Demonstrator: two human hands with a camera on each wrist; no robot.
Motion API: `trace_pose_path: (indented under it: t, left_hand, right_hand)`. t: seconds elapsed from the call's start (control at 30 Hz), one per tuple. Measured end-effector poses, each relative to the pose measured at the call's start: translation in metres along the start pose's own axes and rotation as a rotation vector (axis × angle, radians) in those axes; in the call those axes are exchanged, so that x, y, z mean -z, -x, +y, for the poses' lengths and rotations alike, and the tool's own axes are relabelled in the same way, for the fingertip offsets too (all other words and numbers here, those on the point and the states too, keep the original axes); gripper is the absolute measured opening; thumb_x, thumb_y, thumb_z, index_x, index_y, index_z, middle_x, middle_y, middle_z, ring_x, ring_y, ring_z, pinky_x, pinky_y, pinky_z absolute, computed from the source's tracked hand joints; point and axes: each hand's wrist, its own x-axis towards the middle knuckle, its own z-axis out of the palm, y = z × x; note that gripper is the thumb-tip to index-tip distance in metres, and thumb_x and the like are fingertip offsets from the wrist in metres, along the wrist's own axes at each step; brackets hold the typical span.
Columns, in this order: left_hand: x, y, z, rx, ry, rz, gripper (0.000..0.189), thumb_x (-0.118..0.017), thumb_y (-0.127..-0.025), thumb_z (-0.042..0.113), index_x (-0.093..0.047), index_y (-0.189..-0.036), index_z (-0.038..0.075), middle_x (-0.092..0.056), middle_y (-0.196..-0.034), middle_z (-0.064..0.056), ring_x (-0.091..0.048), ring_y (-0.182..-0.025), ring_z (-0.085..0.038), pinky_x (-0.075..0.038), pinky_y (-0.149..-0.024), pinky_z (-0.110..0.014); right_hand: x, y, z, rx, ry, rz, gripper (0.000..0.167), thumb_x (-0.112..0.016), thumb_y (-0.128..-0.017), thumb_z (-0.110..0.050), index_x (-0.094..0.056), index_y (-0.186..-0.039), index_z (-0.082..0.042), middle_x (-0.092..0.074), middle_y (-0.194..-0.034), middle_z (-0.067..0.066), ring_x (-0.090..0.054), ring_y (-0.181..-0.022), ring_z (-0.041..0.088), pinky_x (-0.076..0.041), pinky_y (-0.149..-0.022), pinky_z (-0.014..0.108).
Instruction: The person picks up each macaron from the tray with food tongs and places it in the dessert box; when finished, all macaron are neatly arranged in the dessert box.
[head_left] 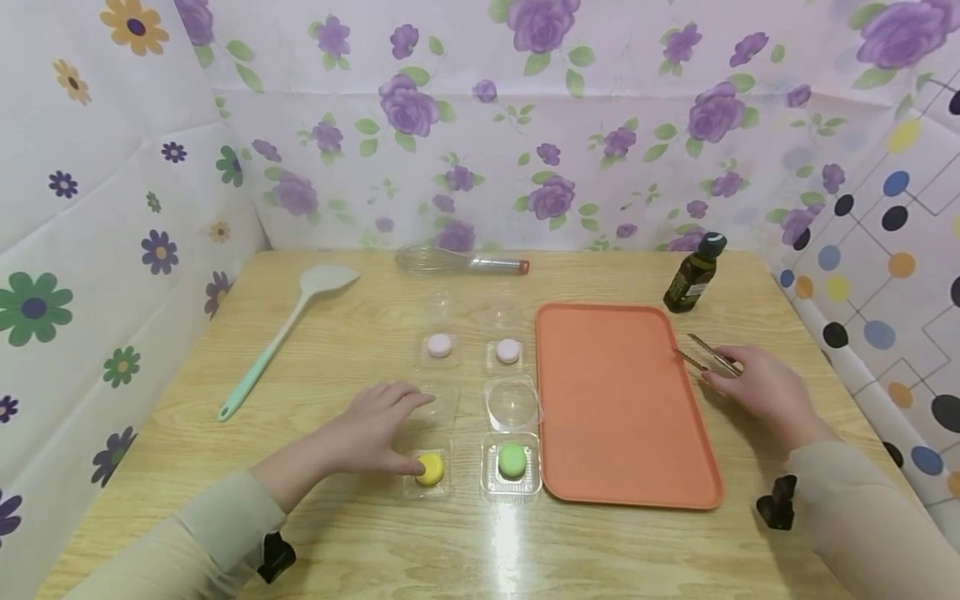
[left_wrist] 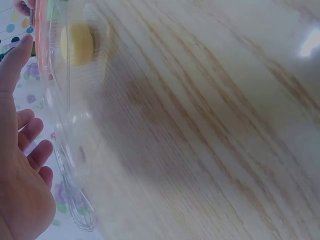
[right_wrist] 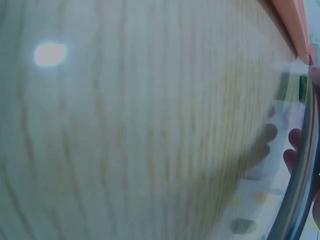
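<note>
My left hand (head_left: 375, 429) hovers by the front left clear plastic box (head_left: 429, 490), fingers spread and thumb beside the yellow macaron (head_left: 432, 471). In the left wrist view that macaron (left_wrist: 79, 44) sits inside its box, apart from the fingers. Metal tongs (head_left: 716, 357) are gripped in my right hand (head_left: 765, 390), their tips parted near the right rim of the orange tray (head_left: 622, 400). To the right of the yellow one, a green macaron (head_left: 512, 460) lies in an open clear box (head_left: 487, 479). Two pale pink macarons (head_left: 439, 345) sit in boxes farther back.
Clear lids (head_left: 513, 403) are folded back behind the boxes. A green-handled spatula (head_left: 281, 337) lies at left, a whisk (head_left: 461, 262) along the back. One dark bottle (head_left: 693, 273) stands behind the tray's right corner. Patterned cloth (head_left: 480, 150) borders the wooden table (head_left: 360, 533).
</note>
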Motion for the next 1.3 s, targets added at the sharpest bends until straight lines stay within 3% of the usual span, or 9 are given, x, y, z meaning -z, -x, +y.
trace_pose_path:
  t: [0.23,0.47,0.7,0.8,0.9,1.07,1.3]
  left_hand:
    - [0.001,-0.002,0.001,0.024,0.004,-0.012,0.089,-0.075,-0.069,0.054,-0.043,-0.137,0.006,-0.045,-0.132,-0.011,-0.041,-0.119,-0.03,-0.034,-0.097,-0.051]
    - [0.004,-0.012,0.001,0.002,-0.014,0.003,0.091,-0.074,-0.069,0.055,-0.041,-0.138,0.006,-0.045,-0.134,-0.012,-0.04,-0.12,-0.03,-0.033,-0.099,-0.049]
    - [0.006,-0.027,0.005,0.022,0.013,-0.021,0.092,-0.074,-0.07,0.056,-0.04,-0.14,0.006,-0.044,-0.135,-0.012,-0.039,-0.123,-0.031,-0.03,-0.103,-0.05]
    - [0.004,-0.035,0.006,0.042,0.009,-0.046,0.091,-0.072,-0.072,0.056,-0.038,-0.14,0.006,-0.043,-0.138,-0.013,-0.038,-0.125,-0.031,-0.027,-0.105,-0.05]
    - [0.003,-0.042,0.009,0.06,0.011,-0.073,0.09,-0.07,-0.074,0.056,-0.036,-0.142,0.007,-0.042,-0.14,-0.013,-0.036,-0.128,-0.031,-0.024,-0.107,-0.05]
    - [0.001,-0.054,0.016,0.067,0.026,-0.074,0.089,-0.068,-0.077,0.055,-0.035,-0.143,0.006,-0.046,-0.137,-0.012,-0.034,-0.129,-0.034,-0.022,-0.108,-0.053]
    - [-0.004,-0.067,0.025,0.08,-0.01,-0.087,0.086,-0.067,-0.077,0.056,-0.037,-0.141,0.007,-0.052,-0.13,-0.007,-0.04,-0.125,-0.028,-0.023,-0.108,-0.049]
  right_hand:
    - [0.003,0.004,0.006,-0.065,0.011,-0.014,0.07,-0.059,-0.083,-0.056,-0.053,-0.129,-0.003,-0.051,-0.125,0.03,-0.047,-0.11,0.05,-0.042,-0.075,0.064]
    - [-0.001,0.004,0.015,-0.108,0.07,-0.063,0.078,-0.055,-0.081,-0.064,-0.053,-0.128,-0.002,-0.052,-0.123,0.032,-0.048,-0.107,0.051,-0.043,-0.07,0.063]
    - [-0.001,0.002,0.01,-0.061,0.057,-0.031,0.087,-0.057,-0.081,-0.063,-0.046,-0.13,0.008,-0.045,-0.123,0.037,-0.041,-0.108,0.055,-0.036,-0.083,0.067]
    - [-0.002,-0.002,-0.007,0.008,0.004,0.013,0.085,-0.06,-0.082,-0.058,-0.044,-0.131,0.01,-0.044,-0.122,0.038,-0.039,-0.109,0.054,-0.032,-0.088,0.066]
    - [-0.009,-0.009,-0.034,0.145,-0.095,0.035,0.075,-0.067,-0.082,-0.046,-0.047,-0.129,0.009,-0.051,-0.117,0.033,-0.047,-0.106,0.048,-0.037,-0.088,0.061]
    - [-0.022,-0.016,-0.089,0.35,-0.227,-0.097,0.075,-0.075,-0.079,-0.035,-0.045,-0.133,0.006,-0.058,-0.114,0.023,-0.055,-0.101,0.039,-0.044,-0.086,0.053]
    - [-0.039,-0.021,-0.163,0.494,-0.206,-0.282,0.086,-0.078,-0.073,-0.04,-0.039,-0.141,-0.006,-0.055,-0.122,0.011,-0.048,-0.114,0.029,-0.037,-0.099,0.047]
